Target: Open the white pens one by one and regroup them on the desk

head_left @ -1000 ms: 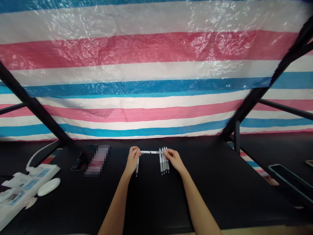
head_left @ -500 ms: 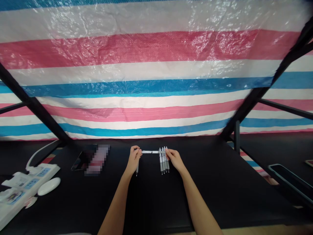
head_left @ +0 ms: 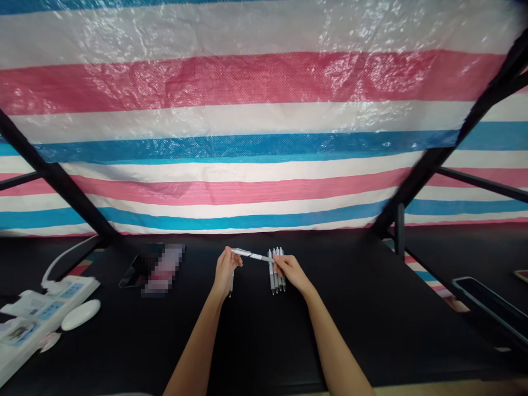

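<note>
Left hand [head_left: 225, 269]: fingers loosely curled at the white end of the held pen [head_left: 251, 255]; I cannot tell whether they grip it.
Right hand [head_left: 291, 270]: thumb and fingers pinched round the pen's grey end.
Held pen: slanting between the hands, white end farther from the person.
Lone pen [head_left: 231, 287]: beside the left hand, partly hidden.
Pen row [head_left: 275, 278]: side by side on the black bench [head_left: 264, 341], next to the right hand.
Power strip [head_left: 49, 308]: far left.
</note>
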`<state>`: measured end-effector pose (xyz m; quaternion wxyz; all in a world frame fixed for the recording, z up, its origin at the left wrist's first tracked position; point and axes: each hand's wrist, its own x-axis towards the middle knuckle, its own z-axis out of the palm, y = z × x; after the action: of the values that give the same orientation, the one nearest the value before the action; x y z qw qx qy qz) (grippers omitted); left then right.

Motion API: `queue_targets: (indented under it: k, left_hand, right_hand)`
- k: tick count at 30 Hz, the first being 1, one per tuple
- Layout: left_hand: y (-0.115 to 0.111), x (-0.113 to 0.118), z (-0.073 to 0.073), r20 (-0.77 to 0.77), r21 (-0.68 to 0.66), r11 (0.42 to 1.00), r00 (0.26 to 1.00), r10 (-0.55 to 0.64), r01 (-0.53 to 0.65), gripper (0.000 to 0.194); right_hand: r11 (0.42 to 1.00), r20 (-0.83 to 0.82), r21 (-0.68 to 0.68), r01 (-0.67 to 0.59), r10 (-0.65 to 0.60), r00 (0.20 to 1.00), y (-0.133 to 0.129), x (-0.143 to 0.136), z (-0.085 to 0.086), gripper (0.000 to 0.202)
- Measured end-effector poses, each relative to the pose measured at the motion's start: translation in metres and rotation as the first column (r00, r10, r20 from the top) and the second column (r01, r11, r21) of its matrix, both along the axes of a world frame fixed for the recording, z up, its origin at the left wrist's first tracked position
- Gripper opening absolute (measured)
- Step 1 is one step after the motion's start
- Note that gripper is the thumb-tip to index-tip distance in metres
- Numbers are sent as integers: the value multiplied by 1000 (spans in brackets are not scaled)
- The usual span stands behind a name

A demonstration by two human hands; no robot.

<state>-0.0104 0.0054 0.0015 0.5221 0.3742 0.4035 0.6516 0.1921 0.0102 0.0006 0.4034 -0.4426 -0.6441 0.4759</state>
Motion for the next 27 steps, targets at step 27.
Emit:
queue_targets:
  k: [27]
  left_hand:
    - [6,15,19,661,-161,789,659,-360,592,59]
  right_hand:
    - [989,-211,-54,135,-144,967,1,4,7,46]
